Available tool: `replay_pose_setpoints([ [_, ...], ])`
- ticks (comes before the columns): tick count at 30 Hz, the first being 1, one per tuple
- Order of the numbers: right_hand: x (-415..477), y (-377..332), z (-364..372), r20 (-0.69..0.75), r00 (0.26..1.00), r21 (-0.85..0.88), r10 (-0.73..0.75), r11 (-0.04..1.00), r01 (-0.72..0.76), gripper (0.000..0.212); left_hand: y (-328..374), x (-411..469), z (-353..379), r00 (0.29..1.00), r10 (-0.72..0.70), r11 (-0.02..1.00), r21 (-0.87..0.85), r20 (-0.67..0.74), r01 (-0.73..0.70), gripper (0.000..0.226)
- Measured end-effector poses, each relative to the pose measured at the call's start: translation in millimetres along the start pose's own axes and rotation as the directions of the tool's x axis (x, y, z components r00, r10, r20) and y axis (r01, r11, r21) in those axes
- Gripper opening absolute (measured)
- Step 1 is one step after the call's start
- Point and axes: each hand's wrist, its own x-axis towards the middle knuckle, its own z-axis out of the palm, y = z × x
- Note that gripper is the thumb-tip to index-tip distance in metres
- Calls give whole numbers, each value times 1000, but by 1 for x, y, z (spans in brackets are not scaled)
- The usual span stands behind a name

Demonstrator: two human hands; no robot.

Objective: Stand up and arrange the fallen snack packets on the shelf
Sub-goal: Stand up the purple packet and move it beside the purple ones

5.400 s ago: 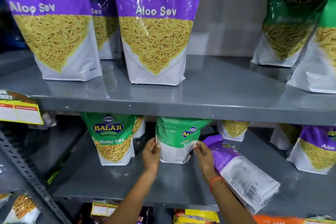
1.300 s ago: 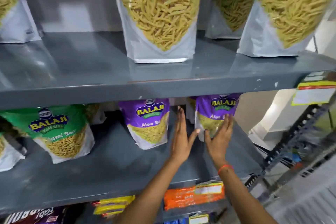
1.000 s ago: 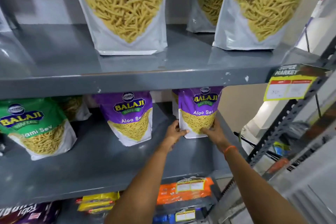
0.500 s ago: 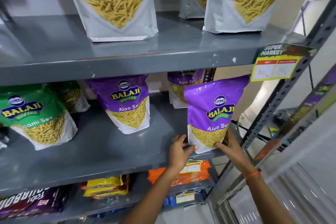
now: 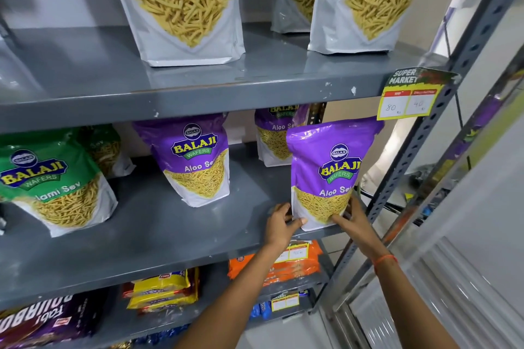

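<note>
A purple Aloo Sev packet [image 5: 326, 170] stands upright at the front right corner of the grey middle shelf [image 5: 147, 235]. My left hand [image 5: 280, 224] grips its lower left corner and my right hand [image 5: 353, 219] holds its lower right side. Behind it stands another purple packet [image 5: 273, 136], partly hidden. A third purple packet [image 5: 198, 159] stands upright mid-shelf. A green Ratlami Sev packet [image 5: 54, 181] stands at the left, with another green packet [image 5: 106, 147] behind it.
The upper shelf [image 5: 198, 93] carries large packets of yellow sev. A yellow price tag [image 5: 408, 96] hangs on its front edge at the right. A perforated steel upright [image 5: 419, 133] bounds the right side. Orange [image 5: 295, 263], yellow [image 5: 161, 289] and dark purple packs lie on the lower shelf.
Both hands took the right purple packet from the back of the shelf, drew it forward to the front right corner and now hold it at its base. The view has shifted slightly.
</note>
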Motion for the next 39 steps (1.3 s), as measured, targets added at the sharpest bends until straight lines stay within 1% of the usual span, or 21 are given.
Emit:
replay_pose_setpoints([
  [2,-3,-3,2,-2,1000,1,1,1000,-1,75,2,-1,-1,1000,-2,1000,19,11,2,45],
  [3,-7,-6,6,-34,999,12,-9,1000,9,80,2,-3,-2,1000,7,999,32,8,-7,50],
  [4,-13,-9,14,-116,993,20,-27,999,29,83,4,-6,-4,1000,18,999,44,-6,-18,59],
  [5,-19,-13,24,-236,969,15,-73,997,79,83,6,-9,-7,999,39,998,47,-30,-37,68],
  [6,-27,-17,38,-364,921,-20,-141,989,144,82,8,-14,-12,995,81,996,50,-61,-78,73],
  [7,-35,-23,54,-452,862,-83,-229,973,216,80,11,-18,-18,984,147,988,62,-98,-142,73],
  [8,-41,-29,73,-485,811,-163,-327,945,284,77,14,-22,-26,964,224,973,87,-145,-214,70],
  [10,-46,-44,112,-446,758,-292,-476,878,379,68,16,-30,-49,902,348,936,139,-255,-322,65],
  [12,-38,-59,145,-409,747,-361,-524,845,395,65,12,-34,-79,830,387,922,160,-401,-353,68],
  [15,-21,-80,187,-389,718,-454,-577,798,396,64,-4,-32,-133,741,322,946,163,-589,-281,85],
  [17,-13,-87,211,-377,713,-445,-591,791,420,64,-14,-31,-161,727,283,959,184,-625,-216,93],
  [19,-5,-90,233,-289,760,-376,-582,799,469,67,-23,-27,-183,731,254,967,173,-633,-186,100],
  [21,11,-83,244,-178,845,-283,-504,849,446,76,-31,-17,-199,761,194,981,128,-619,-146,109],
  [22,21,-78,250,-133,900,-221,-415,898,381,81,-38,-10,-210,802,139,990,92,-582,-106,111],
  [24,37,-79,258,-18,983,-108,-181,978,178,84,-54,7,-234,904,54,998,33,-424,-44,106],
  [26,48,-77,261,122,992,-45,-43,998,49,74,-67,19,-249,963,14,999,39,-268,-3,89],
  [28,55,-72,261,168,986,-13,-20,1000,23,68,-71,24,-256,981,-14,1000,16,-195,17,78],
  [30,56,-67,262,141,990,0,14,1000,-14,67,-67,19,-259,985,-13,1000,-10,-173,11,66],
  [33,43,-55,256,119,993,-30,5,1000,-1,65,-68,3,-259,989,5,1000,-21,-145,-8,43],
  [36,16,-32,245,98,994,-115,-47,992,58,53,-75,-28,-252,995,8,1000,-24,-101,-11,38],
  [39,-23,-24,234,54,998,-108,-21,994,27,55,-80,-59,-240,998,16,1000,-17,-65,-17,40],
])
